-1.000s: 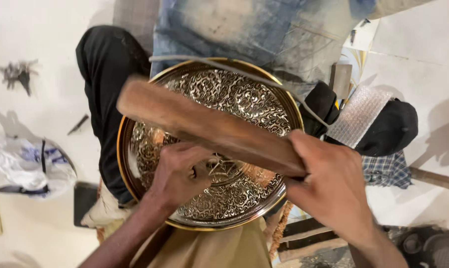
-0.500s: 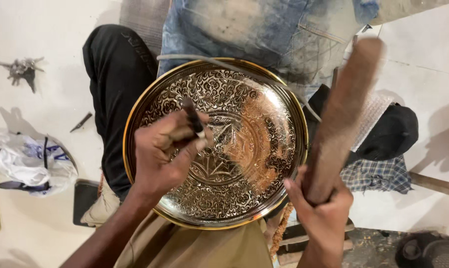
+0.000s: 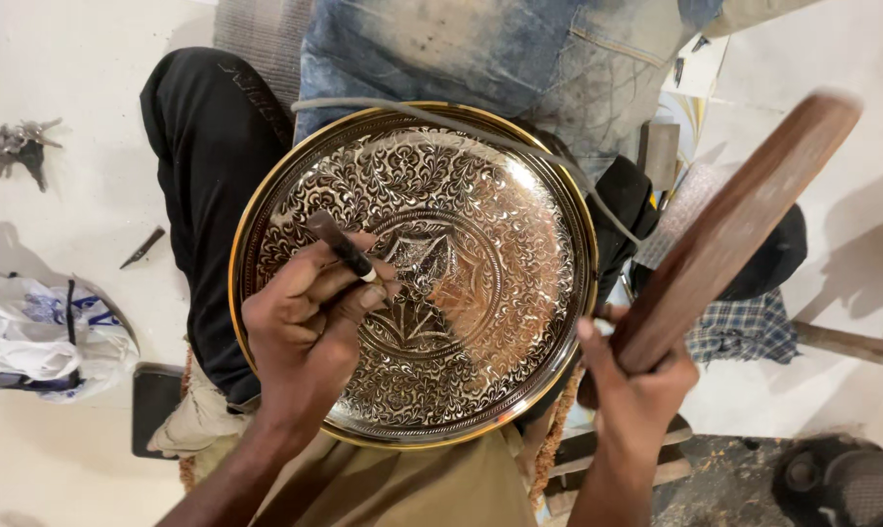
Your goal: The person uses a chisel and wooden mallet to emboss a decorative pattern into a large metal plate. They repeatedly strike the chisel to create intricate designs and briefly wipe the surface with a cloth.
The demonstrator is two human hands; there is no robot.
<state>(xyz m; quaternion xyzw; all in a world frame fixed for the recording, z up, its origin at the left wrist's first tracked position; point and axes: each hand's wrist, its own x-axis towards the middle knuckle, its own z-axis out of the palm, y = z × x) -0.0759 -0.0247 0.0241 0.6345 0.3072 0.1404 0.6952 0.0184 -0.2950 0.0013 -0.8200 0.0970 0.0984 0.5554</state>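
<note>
Head view, looking down on the lap of a seated person.

Item 1: left hand, closed around a short dark punch. The thumb and fingers pinch it near its lower end; its tip is hidden behind the fingers, so contact with the metal cannot be told. The upper end slants up and away to the left of the knuckles.

Item 2: round metal tray, directly under the left hand and just left of the right one. Gold rim, silver face covered with scrollwork, a ringed medallion at the centre. It rests tilted on the lap, its near edge close to both wrists.

Item 3: right hand, clenched on the lower end of a long brown wooden mallet. The mallet rises up and to the right of the fist, clear of the tray, its far end blurred.

Item 4: grey cable, lying across the tray's far rim, beyond the left hand.

Item 5: checked cloth, just right of the right hand, behind the mallet.

Item 6: white plastic bag, well to the left of the left hand, on the pale floor.

Item 7: small dark metal bit, on the floor between the bag and the tray.
</note>
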